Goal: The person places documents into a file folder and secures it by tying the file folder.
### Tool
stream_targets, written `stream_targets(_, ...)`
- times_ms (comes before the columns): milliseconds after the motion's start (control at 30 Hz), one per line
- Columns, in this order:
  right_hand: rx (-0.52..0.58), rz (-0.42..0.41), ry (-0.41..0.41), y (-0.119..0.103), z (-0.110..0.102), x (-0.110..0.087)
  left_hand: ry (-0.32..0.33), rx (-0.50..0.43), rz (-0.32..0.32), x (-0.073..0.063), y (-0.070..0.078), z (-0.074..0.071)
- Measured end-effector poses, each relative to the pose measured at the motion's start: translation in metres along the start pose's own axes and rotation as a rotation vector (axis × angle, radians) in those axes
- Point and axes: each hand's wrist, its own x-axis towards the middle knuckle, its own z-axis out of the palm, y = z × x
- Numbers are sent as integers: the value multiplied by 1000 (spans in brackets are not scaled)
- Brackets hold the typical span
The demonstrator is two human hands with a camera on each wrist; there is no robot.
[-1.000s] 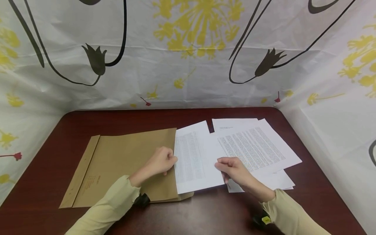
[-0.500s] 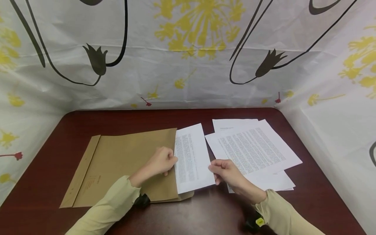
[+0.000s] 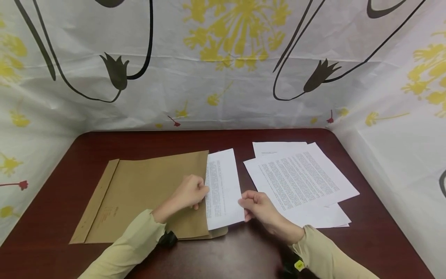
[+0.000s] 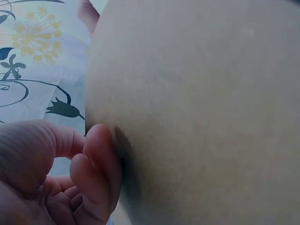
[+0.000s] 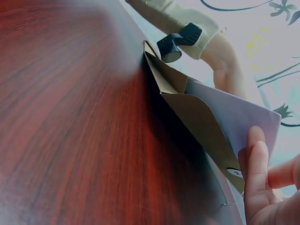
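Note:
A brown paper envelope (image 3: 150, 186) lies on the left of the table, its open end facing right. My left hand (image 3: 189, 190) pinches the upper layer at that mouth; the left wrist view shows the fingers (image 4: 98, 159) curled at the envelope's edge. A printed white sheet (image 3: 224, 186) sits partly inside the envelope, its right part sticking out. My right hand (image 3: 258, 207) pinches the sheet's right edge near its lower corner. From the right wrist view, the paper (image 5: 234, 112) enters between the envelope's two layers, above a flap with a round button (image 5: 234, 172).
Several loose printed sheets (image 3: 299, 174) lie overlapping on the right of the dark red wooden table (image 3: 167, 141). A white patterned sheet (image 3: 223, 85) hangs around the table's back and sides. Each wrist carries a black camera (image 5: 176, 44).
My right hand has moved left with the printed sheet, and less of it shows outside the envelope. The loose sheets on the right are more uncovered. My left hand has stayed at the mouth.

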Motion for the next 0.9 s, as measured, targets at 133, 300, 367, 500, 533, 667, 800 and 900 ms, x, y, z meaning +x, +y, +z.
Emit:
stream_targets(133,-11,1,34,1,1,-3,10,-3,-12,1,2,0)
stream_targets(300,-8,-2,80,3,6,-4,18,-27,-26,1,3,-1)
stream_targets(367,-12,-6,96,4,8,-3,23,-35,-22,1,2,-1)
stream_targets(500,-24,-25,110,4,13,0,47,-30,-8,0,0,-1)
stream_targets(533,-22,-28,108,4,14,1,53,-26,-5,0,0,-1)
stream_targets(667,-15,-27,100,3,14,2,64,-26,-5,0,-1,-1)
stream_targets(800,-20,-25,110,4,12,-2,75,-34,-9,2,0,-1)
stream_targets(900,-36,-29,126,5,10,-6,79,-43,-19,4,1,0)
